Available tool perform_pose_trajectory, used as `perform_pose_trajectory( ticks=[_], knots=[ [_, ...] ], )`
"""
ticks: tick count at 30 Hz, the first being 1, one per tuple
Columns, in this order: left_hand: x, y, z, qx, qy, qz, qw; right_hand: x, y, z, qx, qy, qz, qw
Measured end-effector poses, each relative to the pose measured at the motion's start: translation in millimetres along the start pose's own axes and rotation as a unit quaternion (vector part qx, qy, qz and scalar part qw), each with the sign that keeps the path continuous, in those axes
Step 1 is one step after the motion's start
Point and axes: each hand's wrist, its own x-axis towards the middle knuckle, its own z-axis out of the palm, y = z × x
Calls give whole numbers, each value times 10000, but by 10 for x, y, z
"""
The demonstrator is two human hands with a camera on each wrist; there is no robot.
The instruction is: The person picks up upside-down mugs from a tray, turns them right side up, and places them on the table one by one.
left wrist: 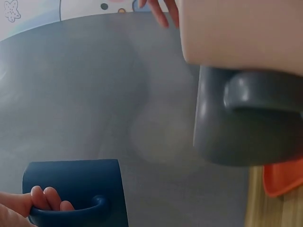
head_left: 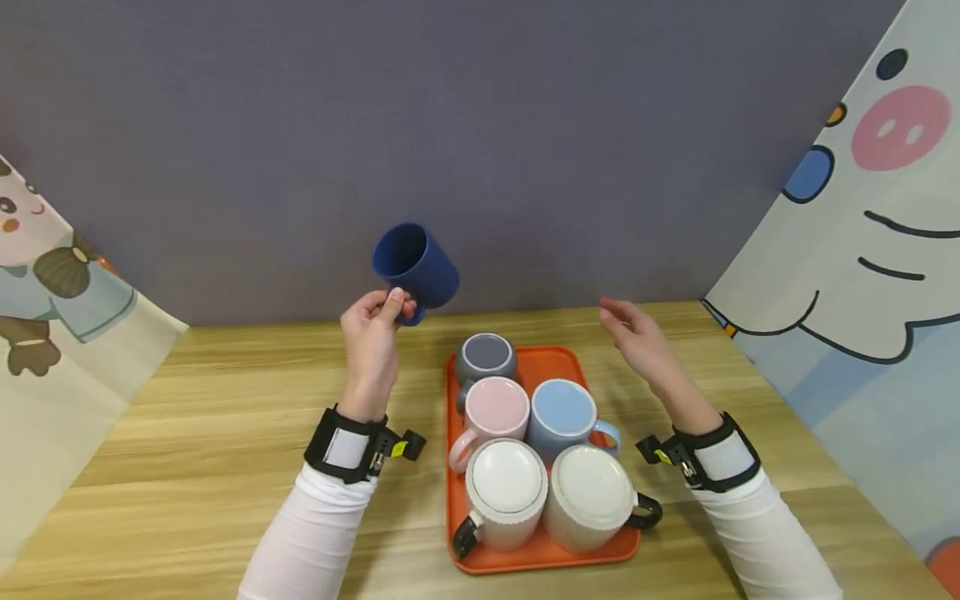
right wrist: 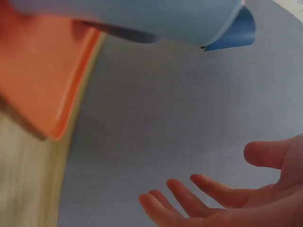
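My left hand [head_left: 372,337] pinches the handle of a dark blue mug [head_left: 427,271], raised above the back of the table and tilted with its mouth toward the upper left. In the left wrist view, fingers [left wrist: 49,196] curl through the mug's handle [left wrist: 71,215]. Relaxed and holding nothing, my right hand [head_left: 641,342] hovers right of an orange tray [head_left: 555,362]. On that tray, mugs stand upside down: a grey one [head_left: 486,354] at the back left, a pink one [head_left: 497,407], a light blue one [head_left: 562,412], and two white ones [head_left: 507,483] with black handles at the front.
The wooden table [head_left: 225,433] stretches out on both sides of the tray. A grey upright panel [head_left: 480,150] borders its back edge. Cartoon-printed sheets line the left [head_left: 67,283] and the right [head_left: 862,233].
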Motion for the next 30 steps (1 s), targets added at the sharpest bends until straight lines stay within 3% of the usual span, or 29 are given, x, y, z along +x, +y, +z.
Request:
perform_pose_trajectory(
  ticks=[10, 21, 30],
  knots=[
    [50, -62, -167, 379, 335, 112, 9987, 4, 302, 3, -1438, 402, -350, 9882],
    [119, -109, -347, 1012, 528, 211, 9932, -45, 503, 4, -2108, 492, -343, 9757],
    [186, -142, -499, 1286, 901, -11, 9876, -101, 641, -1, -2598, 765, -386, 9618]
  ],
)
